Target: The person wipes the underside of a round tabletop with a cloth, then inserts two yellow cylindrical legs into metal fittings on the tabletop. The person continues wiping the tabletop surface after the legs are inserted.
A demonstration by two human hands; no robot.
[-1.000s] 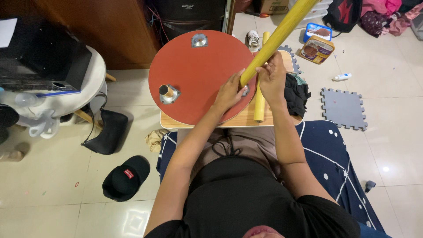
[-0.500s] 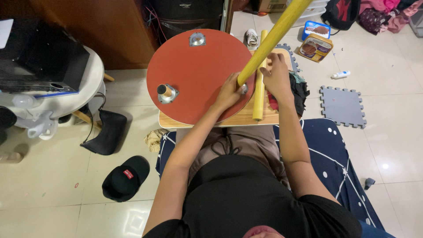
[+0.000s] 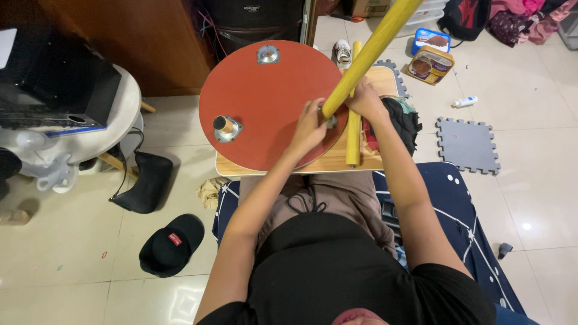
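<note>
A round red tabletop [image 3: 271,102] lies upside down on a small wooden table [image 3: 337,161], with metal leg mounts at its far edge [image 3: 268,54] and left side [image 3: 227,127]. A long yellow wooden leg [image 3: 370,51] stands tilted up from the red disc's right edge. My left hand [image 3: 308,129] grips the leg's lower end at the mount. My right hand [image 3: 363,101] holds the leg just above. A second yellow leg [image 3: 353,135] lies flat on the wooden table beside them.
A black cap [image 3: 171,244] and black bag [image 3: 144,180] lie on the tiled floor at left. A white round table [image 3: 123,120] holds dark equipment. Grey foam tiles [image 3: 468,144], two tubs [image 3: 428,63] and a small bottle [image 3: 465,102] sit at right.
The view shifted slightly; both hands stay on the yellow leg's base, with the left hand turned a little around it.
</note>
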